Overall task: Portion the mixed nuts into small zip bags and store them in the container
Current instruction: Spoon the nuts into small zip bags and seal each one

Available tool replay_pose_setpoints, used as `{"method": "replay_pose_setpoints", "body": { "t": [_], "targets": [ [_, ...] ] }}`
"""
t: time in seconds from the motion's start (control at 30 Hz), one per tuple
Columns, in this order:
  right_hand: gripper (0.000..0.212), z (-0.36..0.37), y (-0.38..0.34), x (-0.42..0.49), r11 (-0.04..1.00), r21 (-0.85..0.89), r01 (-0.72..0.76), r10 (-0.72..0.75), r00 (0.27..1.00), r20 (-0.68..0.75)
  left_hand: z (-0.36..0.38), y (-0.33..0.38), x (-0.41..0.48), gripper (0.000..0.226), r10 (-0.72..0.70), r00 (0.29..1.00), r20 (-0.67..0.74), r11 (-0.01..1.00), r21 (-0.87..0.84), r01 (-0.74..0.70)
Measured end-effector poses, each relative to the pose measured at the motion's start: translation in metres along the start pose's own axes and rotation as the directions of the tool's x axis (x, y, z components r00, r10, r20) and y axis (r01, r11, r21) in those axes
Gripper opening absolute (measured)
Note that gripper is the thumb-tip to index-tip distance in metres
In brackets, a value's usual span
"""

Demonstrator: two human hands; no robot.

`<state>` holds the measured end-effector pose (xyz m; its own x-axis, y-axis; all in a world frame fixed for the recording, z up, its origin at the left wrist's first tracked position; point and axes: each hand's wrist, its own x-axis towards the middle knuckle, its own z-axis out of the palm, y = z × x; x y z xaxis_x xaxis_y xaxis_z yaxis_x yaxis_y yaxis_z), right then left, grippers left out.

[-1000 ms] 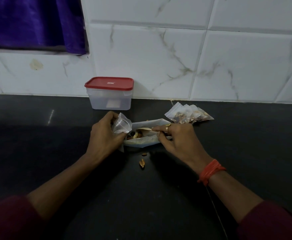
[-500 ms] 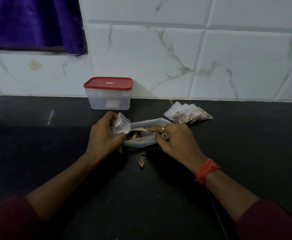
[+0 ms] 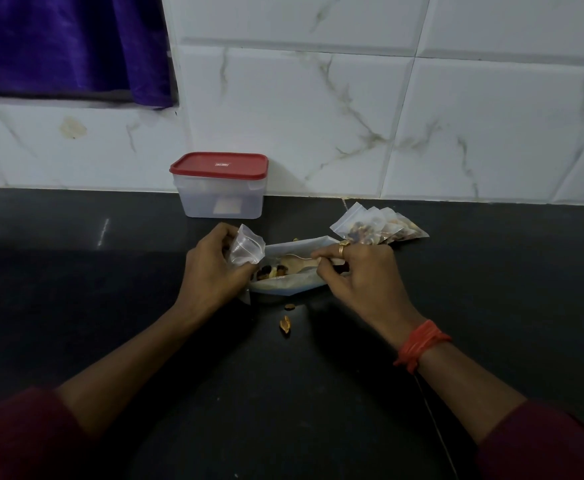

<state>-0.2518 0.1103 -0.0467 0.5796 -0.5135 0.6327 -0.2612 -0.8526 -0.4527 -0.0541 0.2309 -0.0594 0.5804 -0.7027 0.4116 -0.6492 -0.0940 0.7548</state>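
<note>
— What do our hands hold?
— Our left hand (image 3: 214,268) pinches a clear small zip bag (image 3: 245,245). It looks light, limp and slippery, so we would best grip it near its mouth. Our right hand (image 3: 359,275) curls round a spoon (image 3: 297,263) over the nuts (image 3: 271,271).
— And the container (image 3: 219,185)?
— It sits on the desk (image 3: 110,306) by the wall, lid on.

container (image 3: 219,188) behind large bag (image 3: 292,284), filled bags (image 3: 378,227) right, counter (image 3: 76,289) beneath
</note>
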Motion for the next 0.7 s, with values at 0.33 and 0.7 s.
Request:
{"method": "replay_pose_setpoints", "body": {
  "t": [0.33,0.7],
  "targets": [
    [0.018,0.012,-0.014,-0.006,0.916,0.226,-0.333,0.291,0.936,0.199,0.001,0.002,-0.001,0.036,-0.027,0.999,0.018,0.998,-0.06,0.028],
    [0.015,0.013,-0.024,-0.003,0.508,0.474,-0.719,0.59,0.691,0.417,0.0,0.001,0.0,0.033,-0.049,0.999,0.014,0.995,-0.088,0.05]
  ]
}}
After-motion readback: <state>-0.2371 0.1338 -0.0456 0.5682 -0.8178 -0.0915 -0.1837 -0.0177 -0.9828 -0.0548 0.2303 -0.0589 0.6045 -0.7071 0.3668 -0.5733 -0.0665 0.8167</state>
